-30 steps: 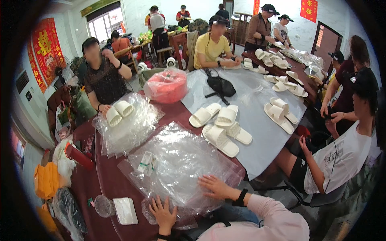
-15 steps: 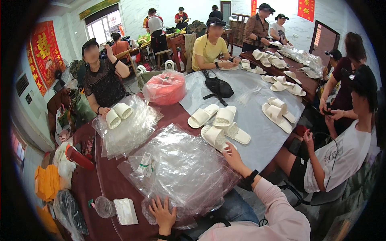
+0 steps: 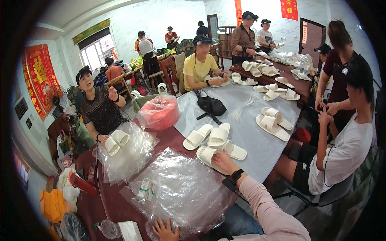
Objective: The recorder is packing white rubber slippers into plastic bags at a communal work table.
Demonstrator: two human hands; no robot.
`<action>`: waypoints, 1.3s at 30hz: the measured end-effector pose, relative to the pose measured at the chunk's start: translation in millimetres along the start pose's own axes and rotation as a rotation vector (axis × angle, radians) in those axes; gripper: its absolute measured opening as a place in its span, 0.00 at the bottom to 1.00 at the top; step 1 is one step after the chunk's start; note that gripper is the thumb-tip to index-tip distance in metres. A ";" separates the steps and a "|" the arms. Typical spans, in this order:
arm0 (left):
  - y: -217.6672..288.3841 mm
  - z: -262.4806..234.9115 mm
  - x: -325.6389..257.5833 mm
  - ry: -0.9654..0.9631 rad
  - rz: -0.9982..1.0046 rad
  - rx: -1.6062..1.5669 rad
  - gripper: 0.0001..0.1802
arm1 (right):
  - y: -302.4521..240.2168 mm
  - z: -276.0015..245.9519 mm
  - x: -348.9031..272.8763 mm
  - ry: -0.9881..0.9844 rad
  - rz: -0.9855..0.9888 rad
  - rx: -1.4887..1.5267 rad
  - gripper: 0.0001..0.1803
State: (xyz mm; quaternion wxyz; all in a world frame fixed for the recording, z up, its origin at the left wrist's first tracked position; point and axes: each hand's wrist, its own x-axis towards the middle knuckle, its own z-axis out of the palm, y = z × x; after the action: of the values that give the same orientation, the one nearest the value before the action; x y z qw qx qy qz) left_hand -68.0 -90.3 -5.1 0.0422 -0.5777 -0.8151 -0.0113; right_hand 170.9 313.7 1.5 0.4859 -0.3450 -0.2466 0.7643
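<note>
My left hand lies flat with fingers spread on the near edge of a stack of clear plastic bags. My right hand reaches across the stack, its fingers curled on a white slipper at the edge of the pale plastic sheet. That slipper lies among a small group: a second slipper just behind it, another to its right and one to its left. A small white-and-green packet sits on the bags.
Across the table a person rests a hand by a slipper pair on more bags. A pink wrapped roll, a black pouch and another slipper pair are farther off. A round clear tub stands near left; a seated person is at right.
My right hand has moved further over the slipper, its fingers now curled on it. My left hand stays on the bags. The person across has lowered a raised hand; the whole view has shifted slightly.
</note>
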 end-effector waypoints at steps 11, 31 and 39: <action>1.7 2.2 -6.4 -0.043 -0.007 0.007 0.32 | -12.3 1.1 13.2 -0.101 0.081 0.249 0.19; 36.6 -36.4 9.5 0.178 0.101 -0.236 0.22 | -68.9 25.5 -153.4 -0.027 0.206 0.152 0.22; 50.4 -60.4 15.2 0.147 0.223 -0.453 0.23 | -13.9 123.8 -174.4 -0.082 0.483 0.045 0.15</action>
State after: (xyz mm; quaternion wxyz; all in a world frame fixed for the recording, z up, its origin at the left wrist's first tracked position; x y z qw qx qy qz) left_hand -22.1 -63.3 54.8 -0.0280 -0.6562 -0.7179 -0.2308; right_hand 134.4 155.0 140.8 0.2862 -0.3515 -0.1594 0.8770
